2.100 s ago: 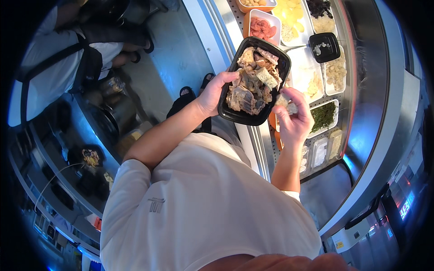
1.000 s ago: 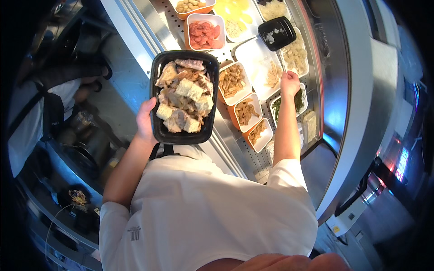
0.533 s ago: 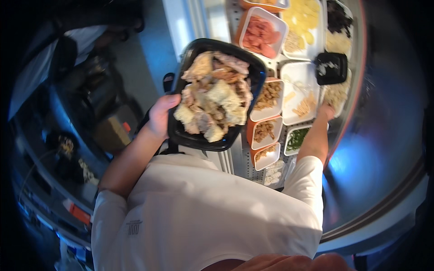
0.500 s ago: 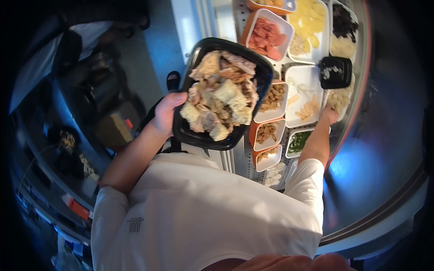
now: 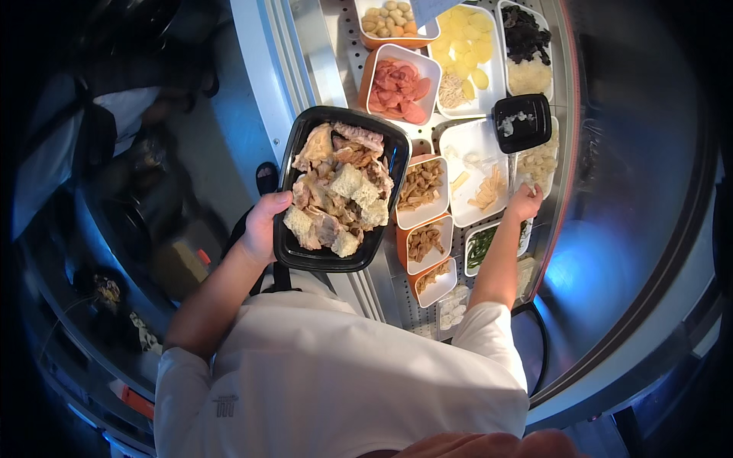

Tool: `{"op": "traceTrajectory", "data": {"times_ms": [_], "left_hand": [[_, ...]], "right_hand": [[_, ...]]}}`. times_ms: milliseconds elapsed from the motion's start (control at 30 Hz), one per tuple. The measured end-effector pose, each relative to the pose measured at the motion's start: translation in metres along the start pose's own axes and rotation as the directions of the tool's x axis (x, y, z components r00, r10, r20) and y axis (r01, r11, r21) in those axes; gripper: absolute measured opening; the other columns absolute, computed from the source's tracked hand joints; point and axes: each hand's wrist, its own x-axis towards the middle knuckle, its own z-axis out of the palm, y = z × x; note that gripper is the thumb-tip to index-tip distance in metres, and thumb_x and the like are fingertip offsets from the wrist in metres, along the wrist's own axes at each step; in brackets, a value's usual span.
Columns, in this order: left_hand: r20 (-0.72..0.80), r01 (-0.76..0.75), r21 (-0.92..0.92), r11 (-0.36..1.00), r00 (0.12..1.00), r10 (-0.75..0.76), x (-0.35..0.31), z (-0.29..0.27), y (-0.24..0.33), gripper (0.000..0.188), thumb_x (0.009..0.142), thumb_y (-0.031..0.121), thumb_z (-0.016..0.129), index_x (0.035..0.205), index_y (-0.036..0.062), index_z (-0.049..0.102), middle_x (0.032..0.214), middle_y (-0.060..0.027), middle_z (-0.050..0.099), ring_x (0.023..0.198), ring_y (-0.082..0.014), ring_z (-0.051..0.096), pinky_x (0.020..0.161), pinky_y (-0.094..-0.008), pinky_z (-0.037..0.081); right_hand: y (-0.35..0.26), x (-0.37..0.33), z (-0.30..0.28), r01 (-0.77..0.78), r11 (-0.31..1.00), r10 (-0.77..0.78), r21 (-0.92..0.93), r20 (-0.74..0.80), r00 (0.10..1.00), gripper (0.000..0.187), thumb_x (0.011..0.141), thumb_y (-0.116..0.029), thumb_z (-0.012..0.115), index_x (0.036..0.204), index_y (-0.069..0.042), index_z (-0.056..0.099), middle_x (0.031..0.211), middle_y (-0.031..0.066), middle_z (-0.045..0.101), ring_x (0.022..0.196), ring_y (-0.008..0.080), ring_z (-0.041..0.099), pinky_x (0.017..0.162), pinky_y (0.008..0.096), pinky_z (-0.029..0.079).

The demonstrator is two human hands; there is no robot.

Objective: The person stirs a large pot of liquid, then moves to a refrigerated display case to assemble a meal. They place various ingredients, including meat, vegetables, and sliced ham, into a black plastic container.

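Observation:
My left hand (image 5: pixel 269 221) grips the near left edge of a black plastic tray (image 5: pixel 285 258), thumb on top of the rim and fingers hidden below. In it lie pale meat pieces (image 5: pixel 313 149) and spongy, cream-coloured chunks (image 5: pixel 351 183). Out to the right, my right hand (image 5: pixel 525 201) is closed with fingertips pinched, at the near end of a white tray of pale food pieces (image 5: pixel 537 162). Something whitish shows at the fingertips, too small to name. A small black tray (image 5: pixel 522 124) with white bits rests over that white tray's far end.
On the perforated metal counter stand containers of pink slices (image 5: pixel 398 85), yellow slices (image 5: pixel 462 38), black food (image 5: pixel 525 34), brown pieces (image 5: pixel 420 185), tan strips (image 5: pixel 487 189) and chopped greens (image 5: pixel 479 246). A curved glass pane (image 5: pixel 611 252) borders the right side.
My right hand has lifted back slightly from the pale pieces, its fingertips now showing. The whole view has shifted, and the black tray stays in my left hand.

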Motion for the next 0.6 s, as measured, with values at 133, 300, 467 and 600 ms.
{"op": "traceTrajectory", "data": {"times_ms": [133, 300, 467, 600], "left_hand": [[0.008, 0.039, 0.064, 0.997, 0.999, -0.04, 0.004, 0.003, 0.004, 0.074, 0.094, 0.036, 0.053, 0.154, -0.0026, 0.034, 0.149, -0.0228, 0.05, 0.132, -0.0348, 0.056, 0.113, -0.048, 0.044], [0.0, 0.078, 0.105, 0.991, 0.997, -0.078, 0.003, 0.003, 0.003, 0.074, 0.094, 0.038, 0.053, 0.152, -0.0056, 0.036, 0.146, -0.0242, 0.052, 0.13, -0.0355, 0.057, 0.112, -0.047, 0.044], [0.006, 0.117, 0.11, 0.987, 0.993, -0.118, 0.001, 0.012, 0.009, 0.076, 0.094, 0.04, 0.054, 0.153, -0.0022, 0.035, 0.149, -0.0218, 0.05, 0.133, -0.034, 0.054, 0.114, -0.047, 0.043], [-0.034, 0.085, 0.245, 0.966, 0.996, -0.079, -0.006, 0.018, 0.011, 0.076, 0.094, 0.041, 0.051, 0.155, 0.0, 0.034, 0.151, -0.0191, 0.048, 0.136, -0.0312, 0.052, 0.115, -0.045, 0.041]], "right_hand": [[-0.069, -0.071, -0.049, 0.033, 0.779, -0.203, 0.626, 0.203, 0.958, 0.027, 0.093, -0.008, 0.071, 0.117, 0.002, 0.067, 0.102, 0.0108, 0.074, 0.089, 0.0168, 0.07, 0.079, 0.0297, 0.058], [-0.207, -0.201, -0.169, 0.168, 0.473, -0.605, 0.865, 0.181, 0.775, 0.021, 0.09, 0.002, 0.074, 0.11, 0.001, 0.068, 0.108, 0.0135, 0.071, 0.091, 0.0172, 0.069, 0.082, 0.0309, 0.058], [-0.275, -0.258, -0.22, 0.567, 0.185, -0.952, 0.802, 0.004, 0.305, 0.036, 0.077, -0.001, 0.077, 0.112, -0.003, 0.069, 0.12, 0.017, 0.066, 0.112, 0.0358, 0.065, 0.102, 0.0563, 0.046], [-0.289, -0.289, -0.229, 0.7, 0.311, -0.938, 0.643, 0.327, 0.116, 0.071, 0.081, -0.023, 0.077, 0.145, -0.008, 0.051, 0.157, 0.0197, 0.042, 0.147, 0.04, 0.039, 0.117, 0.0701, 0.016]]}}
